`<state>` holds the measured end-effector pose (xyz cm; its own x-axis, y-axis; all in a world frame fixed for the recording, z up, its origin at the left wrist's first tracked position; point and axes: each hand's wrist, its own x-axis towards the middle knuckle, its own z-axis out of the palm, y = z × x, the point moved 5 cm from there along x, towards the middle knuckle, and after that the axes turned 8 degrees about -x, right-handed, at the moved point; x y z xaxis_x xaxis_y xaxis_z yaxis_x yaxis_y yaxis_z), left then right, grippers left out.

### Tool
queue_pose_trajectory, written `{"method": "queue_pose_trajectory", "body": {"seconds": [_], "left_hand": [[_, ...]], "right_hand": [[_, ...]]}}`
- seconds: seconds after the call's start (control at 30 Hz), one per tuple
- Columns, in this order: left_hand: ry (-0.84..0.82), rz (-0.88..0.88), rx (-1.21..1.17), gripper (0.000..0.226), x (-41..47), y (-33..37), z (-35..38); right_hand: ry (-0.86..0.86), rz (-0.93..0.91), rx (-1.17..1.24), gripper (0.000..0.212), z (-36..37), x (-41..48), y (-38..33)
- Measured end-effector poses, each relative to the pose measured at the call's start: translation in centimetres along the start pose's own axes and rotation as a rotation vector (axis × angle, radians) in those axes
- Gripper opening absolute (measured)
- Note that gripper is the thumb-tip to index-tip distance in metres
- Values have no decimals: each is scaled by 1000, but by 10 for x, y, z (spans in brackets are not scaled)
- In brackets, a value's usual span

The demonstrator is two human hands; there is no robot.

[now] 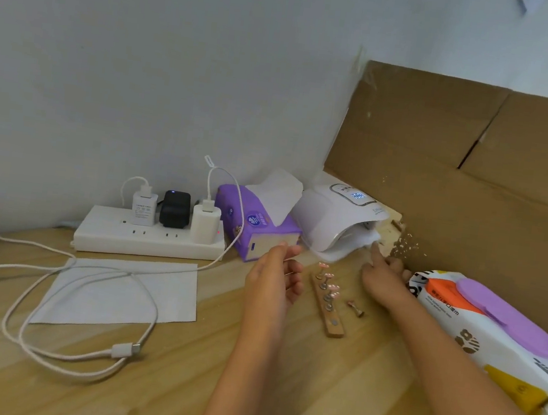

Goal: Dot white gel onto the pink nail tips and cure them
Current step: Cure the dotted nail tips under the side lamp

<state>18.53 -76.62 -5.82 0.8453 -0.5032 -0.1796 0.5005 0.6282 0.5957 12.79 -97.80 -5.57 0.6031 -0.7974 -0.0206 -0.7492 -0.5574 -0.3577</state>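
A wooden holder strip [328, 306] lies on the table with several pink nail tips [328, 276] standing on small metal stands. One stand [356, 307] lies tipped over to its right. The white curing lamp [335, 219] sits behind, its blue display lit. My left hand [276, 276] hovers just left of the strip, fingers loosely curled, holding nothing. My right hand [384, 275] is in front of the lamp's opening, index finger pointing toward it, other fingers curled, holding nothing I can see.
A purple tissue box [253, 225] stands left of the lamp. A white power strip [148, 235] with chargers and a looped white cable [81, 304] lie at left beside a paper sheet [124, 292]. A wet-wipes pack [491, 334] lies right, against a cardboard panel [460, 168].
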Motion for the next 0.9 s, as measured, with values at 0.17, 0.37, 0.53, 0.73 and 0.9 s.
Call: {"method": "queue_pose_trajectory", "body": {"seconds": [0.17,0.37,0.53,0.73,0.9], "left_hand": [[1,-21,7,19,-9,-3,2],[14,-20,6,17,-16,-1,-1],[94,71,81,17,-16,4,-7],[130,201,214,24,-19,1,-6],[128,199,228,28,-18,-1,-4]], "right_hand": [[0,-193,18,42,-4,-50,4],[129,-325,-23,12,-15,-88,8],[172,-337,-161,13,-13,-86,-5],[171,-326,146,6,-15,-92,11],[121,-271,448,9,-7,-96,13]]}}
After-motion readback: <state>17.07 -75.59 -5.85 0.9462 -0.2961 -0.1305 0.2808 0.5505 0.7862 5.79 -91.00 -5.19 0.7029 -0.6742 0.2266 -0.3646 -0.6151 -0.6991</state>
